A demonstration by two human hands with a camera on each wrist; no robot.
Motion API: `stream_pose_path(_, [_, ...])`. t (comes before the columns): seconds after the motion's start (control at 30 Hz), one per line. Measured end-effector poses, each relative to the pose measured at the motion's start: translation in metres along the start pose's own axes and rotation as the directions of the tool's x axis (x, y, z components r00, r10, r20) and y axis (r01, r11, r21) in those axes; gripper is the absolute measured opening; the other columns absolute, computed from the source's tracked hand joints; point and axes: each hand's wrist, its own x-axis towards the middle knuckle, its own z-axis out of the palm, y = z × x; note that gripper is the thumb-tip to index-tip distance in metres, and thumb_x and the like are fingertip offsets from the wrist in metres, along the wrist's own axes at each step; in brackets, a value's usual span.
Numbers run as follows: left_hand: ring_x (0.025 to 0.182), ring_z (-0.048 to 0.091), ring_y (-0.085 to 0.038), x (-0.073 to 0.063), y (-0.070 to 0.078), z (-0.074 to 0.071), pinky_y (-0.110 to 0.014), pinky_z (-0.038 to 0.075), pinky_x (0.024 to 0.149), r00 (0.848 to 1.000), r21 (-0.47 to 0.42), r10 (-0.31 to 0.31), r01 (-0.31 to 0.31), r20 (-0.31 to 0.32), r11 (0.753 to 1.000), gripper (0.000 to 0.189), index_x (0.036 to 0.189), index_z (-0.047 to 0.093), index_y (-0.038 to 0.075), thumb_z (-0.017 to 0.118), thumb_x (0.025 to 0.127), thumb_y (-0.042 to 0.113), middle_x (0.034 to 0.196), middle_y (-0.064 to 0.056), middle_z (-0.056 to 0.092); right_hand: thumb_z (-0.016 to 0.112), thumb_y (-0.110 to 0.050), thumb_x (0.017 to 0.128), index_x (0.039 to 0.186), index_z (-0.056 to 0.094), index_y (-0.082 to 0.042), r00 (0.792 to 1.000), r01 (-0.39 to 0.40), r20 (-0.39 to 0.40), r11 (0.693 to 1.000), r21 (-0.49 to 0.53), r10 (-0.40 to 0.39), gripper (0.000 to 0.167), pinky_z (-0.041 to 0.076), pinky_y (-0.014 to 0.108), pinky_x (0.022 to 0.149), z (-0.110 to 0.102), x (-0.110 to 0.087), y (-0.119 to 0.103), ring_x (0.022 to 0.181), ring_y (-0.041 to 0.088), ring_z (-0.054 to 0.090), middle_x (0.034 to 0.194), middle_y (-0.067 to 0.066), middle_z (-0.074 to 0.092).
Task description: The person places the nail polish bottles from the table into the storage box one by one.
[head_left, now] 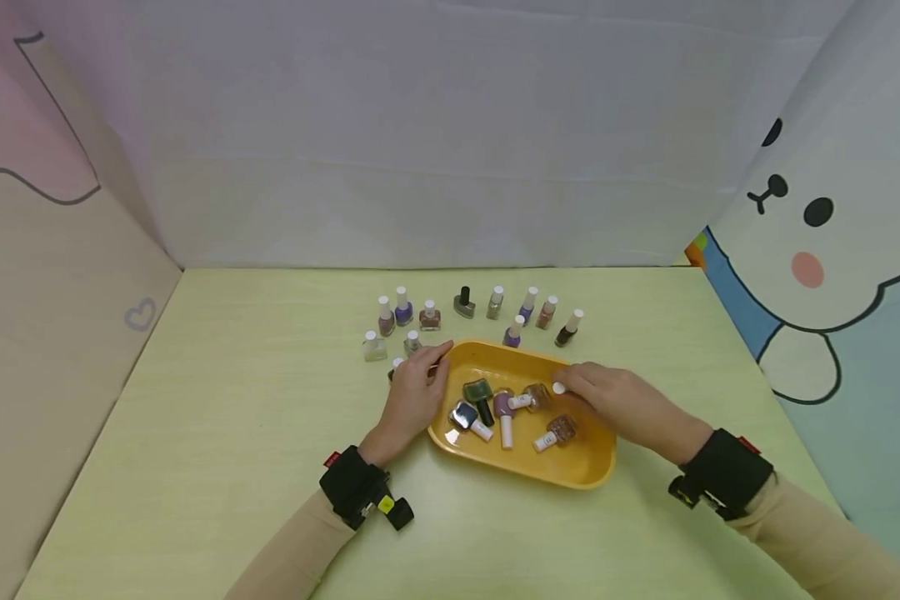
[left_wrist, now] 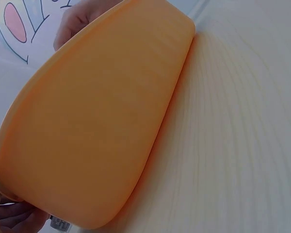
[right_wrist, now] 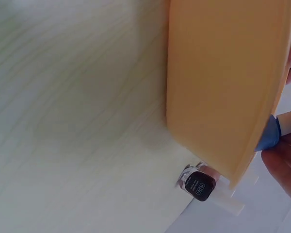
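A yellow tray (head_left: 525, 472) holds several nail polish bottles, among them a green one (head_left: 477, 390) and a light purple one (head_left: 504, 404). My left hand (head_left: 412, 396) grips the tray's left end, thumb by the rim and fingers on the outer wall. My right hand (head_left: 618, 404) is at the tray's right back side. It pinches the white cap of a blue nail polish bottle (right_wrist: 268, 135), which overlaps the tray's rim in the right wrist view. In the head view the hand mostly hides this bottle; only its white cap (head_left: 558, 387) shows.
Behind the tray, several nail polish bottles stand on the pale wood-grain table (head_left: 255, 433), including a dark one with a white cap (head_left: 568, 328) and a black-capped one (head_left: 464, 302). A white sheet (head_left: 435, 150) hangs along the table's back edge.
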Motion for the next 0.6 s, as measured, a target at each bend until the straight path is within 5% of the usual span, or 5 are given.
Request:
stream_pose_path(0.2, [0.106,0.072,-0.030,0.000,0.001,0.000,-0.035,0.063,0.088,1.000,0.001,0.005,-0.005,-0.002,1.000,0.031,0.133,0.066,-0.004,0.059,0.104,0.004,0.120,-0.019,0.071,0.084,-0.007,0.083,0.124,0.064,-0.005,0.988,0.089,0.134,0.992,-0.087,-0.077,0.045,0.063,0.038,0.088,0.001,0.007,-0.004,0.100,0.022,0.069,0.112,0.006,0.070])
stream_pose_path(0.6, [0.107,0.072,-0.030,0.001,0.001,0.000,-0.035,0.063,0.088,1.000,-0.003,0.010,-0.010,-0.007,1.000,0.031,0.132,0.066,-0.004,0.060,0.103,0.003,0.120,-0.019,0.071,0.085,-0.008,0.082,0.131,0.064,-0.008,0.931,0.247,0.318,0.949,-0.197,-0.177,0.053,0.062,0.038,0.091,0.006,0.013,-0.008,0.104,0.024,0.067,0.123,0.008,0.069])
